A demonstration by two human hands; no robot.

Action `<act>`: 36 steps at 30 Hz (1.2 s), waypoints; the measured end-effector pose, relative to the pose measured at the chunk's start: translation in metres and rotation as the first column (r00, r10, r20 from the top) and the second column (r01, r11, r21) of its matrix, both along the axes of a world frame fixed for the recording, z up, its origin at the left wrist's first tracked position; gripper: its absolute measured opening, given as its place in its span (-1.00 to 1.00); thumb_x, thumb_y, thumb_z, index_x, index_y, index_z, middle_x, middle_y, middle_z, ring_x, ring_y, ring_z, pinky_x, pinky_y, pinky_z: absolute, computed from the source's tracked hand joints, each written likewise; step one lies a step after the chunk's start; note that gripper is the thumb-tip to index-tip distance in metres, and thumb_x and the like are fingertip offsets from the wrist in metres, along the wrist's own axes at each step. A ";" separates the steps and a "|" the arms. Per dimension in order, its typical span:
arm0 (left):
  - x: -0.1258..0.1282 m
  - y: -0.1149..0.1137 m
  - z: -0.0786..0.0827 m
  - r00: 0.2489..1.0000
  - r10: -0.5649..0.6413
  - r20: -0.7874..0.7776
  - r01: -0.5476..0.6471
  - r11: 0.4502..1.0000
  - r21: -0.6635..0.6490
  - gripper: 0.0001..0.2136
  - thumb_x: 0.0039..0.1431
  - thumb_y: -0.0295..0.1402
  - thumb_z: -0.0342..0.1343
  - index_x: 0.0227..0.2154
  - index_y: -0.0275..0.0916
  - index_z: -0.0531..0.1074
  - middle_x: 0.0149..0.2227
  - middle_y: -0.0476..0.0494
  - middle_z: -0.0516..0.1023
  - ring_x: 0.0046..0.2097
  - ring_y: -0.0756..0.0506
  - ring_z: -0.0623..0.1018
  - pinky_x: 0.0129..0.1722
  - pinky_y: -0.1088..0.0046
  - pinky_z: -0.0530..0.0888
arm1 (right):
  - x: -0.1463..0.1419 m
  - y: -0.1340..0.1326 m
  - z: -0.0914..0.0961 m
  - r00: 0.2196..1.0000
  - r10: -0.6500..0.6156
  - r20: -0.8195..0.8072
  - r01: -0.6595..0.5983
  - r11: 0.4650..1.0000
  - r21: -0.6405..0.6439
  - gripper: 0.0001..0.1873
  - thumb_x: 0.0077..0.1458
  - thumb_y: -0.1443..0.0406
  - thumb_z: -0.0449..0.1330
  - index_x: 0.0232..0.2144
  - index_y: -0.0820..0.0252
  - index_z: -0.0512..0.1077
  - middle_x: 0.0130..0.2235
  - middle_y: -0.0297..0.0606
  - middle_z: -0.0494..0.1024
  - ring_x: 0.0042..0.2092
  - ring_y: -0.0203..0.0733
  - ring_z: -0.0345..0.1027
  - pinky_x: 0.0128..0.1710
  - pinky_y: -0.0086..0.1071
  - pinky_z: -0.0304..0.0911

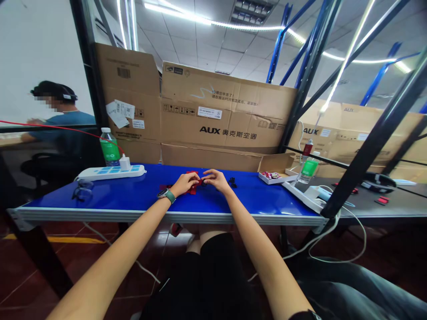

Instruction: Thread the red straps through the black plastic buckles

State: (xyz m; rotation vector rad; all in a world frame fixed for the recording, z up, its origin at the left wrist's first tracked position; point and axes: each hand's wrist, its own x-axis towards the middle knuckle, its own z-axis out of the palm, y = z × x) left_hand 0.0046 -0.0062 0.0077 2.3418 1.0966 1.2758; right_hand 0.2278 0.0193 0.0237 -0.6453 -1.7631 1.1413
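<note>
I have the small flat red piece [192, 190] at the middle of the long blue-topped metal table [253, 200], with the left hand [183, 184] on it and the right hand [215, 180] just beside it at 2 o'clock. A small black piece [232, 182] lies farther out at 3 o'clock. Toward 9 o'clock I see clear plastic safety glasses [82, 191] on the table. At 10 o'clock sits a white rectangular plastic power strip [110, 173], with a green-labelled plastic bottle [110, 149] behind it. At 2 o'clock, near the table's far corner, is an open white cardboard box [276, 171]. Tall brown cardboard cartons [220, 106] stand behind the table at 12 o'clock.
</note>
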 end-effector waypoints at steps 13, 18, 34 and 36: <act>0.002 0.002 0.006 0.974 -0.129 0.188 0.160 0.974 -0.158 -0.77 0.07 -0.21 0.22 -0.30 -0.27 0.55 -0.26 -0.16 0.62 -0.18 -0.16 0.58 -0.09 0.30 0.50 | -0.006 -0.001 0.000 0.998 0.027 -0.063 -0.025 0.999 0.032 -0.62 -0.33 0.14 0.52 -0.43 0.21 0.58 -0.38 -0.28 0.65 -0.33 -0.18 0.52 -0.20 -0.32 0.45; 0.003 0.003 0.004 0.962 -0.160 0.222 0.204 0.960 -0.192 -0.76 0.06 -0.20 0.26 -0.30 -0.27 0.51 -0.27 -0.15 0.61 -0.18 -0.15 0.59 -0.07 0.29 0.50 | -0.009 -0.004 0.001 0.998 0.028 -0.062 -0.026 0.999 0.027 -0.60 -0.36 0.13 0.53 -0.45 0.19 0.56 -0.42 -0.31 0.62 -0.36 -0.20 0.50 -0.24 -0.33 0.44; 0.004 0.002 0.004 0.957 -0.070 0.281 0.119 0.980 -0.159 -0.72 0.02 -0.22 0.29 -0.29 -0.22 0.37 -0.32 -0.06 0.57 -0.26 -0.10 0.62 -0.18 0.38 0.52 | -0.014 0.003 -0.010 0.992 -0.082 0.094 0.074 0.994 0.083 -0.71 -0.13 0.14 0.39 -0.39 0.23 0.59 -0.44 -0.29 0.62 -0.41 -0.24 0.49 -0.32 -0.41 0.40; 0.004 0.001 0.003 0.970 -0.044 0.240 0.077 0.989 -0.130 -0.74 0.04 -0.22 0.27 -0.28 -0.22 0.41 -0.29 -0.08 0.60 -0.25 -0.12 0.63 -0.16 0.35 0.53 | -0.014 0.003 -0.010 0.989 -0.078 0.124 0.072 0.996 0.054 -0.71 -0.05 0.12 0.34 -0.37 0.25 0.58 -0.46 -0.28 0.61 -0.44 -0.25 0.48 -0.34 -0.41 0.41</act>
